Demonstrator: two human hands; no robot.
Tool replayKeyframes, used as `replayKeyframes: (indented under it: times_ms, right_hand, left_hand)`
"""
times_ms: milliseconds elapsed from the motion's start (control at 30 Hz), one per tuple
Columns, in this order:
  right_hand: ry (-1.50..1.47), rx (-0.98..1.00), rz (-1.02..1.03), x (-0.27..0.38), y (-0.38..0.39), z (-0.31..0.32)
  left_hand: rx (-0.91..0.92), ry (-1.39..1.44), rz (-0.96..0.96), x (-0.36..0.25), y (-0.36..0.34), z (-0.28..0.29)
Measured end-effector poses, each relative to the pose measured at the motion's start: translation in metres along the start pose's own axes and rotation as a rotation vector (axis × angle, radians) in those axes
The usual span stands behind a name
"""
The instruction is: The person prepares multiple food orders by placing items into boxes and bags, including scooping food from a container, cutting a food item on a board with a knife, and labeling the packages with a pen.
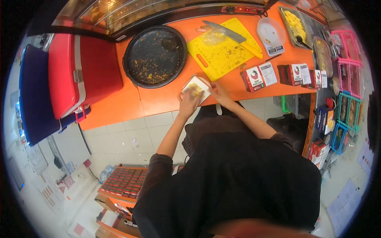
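with the white-and-yellow pack at the counter's front edge, left hand laid across it, right hand at its right side, whether either grips we cannot tell; we judge level, light support best.

The single wide fisheye view, worn on the head, faces steeply down (straight edges bow toward its rim), near the black-clothed torso, farther from the flat, bright-orange tabletop.
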State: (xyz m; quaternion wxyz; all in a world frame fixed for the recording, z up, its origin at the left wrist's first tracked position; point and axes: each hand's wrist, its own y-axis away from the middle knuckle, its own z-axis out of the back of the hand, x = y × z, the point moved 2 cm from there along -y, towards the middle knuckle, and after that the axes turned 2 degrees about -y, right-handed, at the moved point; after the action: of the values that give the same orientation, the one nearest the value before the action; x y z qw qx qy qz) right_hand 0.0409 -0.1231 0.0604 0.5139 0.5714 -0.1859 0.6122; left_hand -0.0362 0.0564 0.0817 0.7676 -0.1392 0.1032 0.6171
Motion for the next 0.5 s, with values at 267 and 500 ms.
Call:
replayKeyframes:
  times_ms: [267,500]
  right_hand:
    - [-0.005,-0.094,0.401,-0.03,-0.045,-0.004]
    - [-0.07,0.113,0.229,-0.011,-0.058,-0.007]
  left_hand:
    - [0.255,1.17,0.283,0.052,-0.067,-0.006]
    - [0.312,1.524,0.613,0.078,-0.056,-0.01]
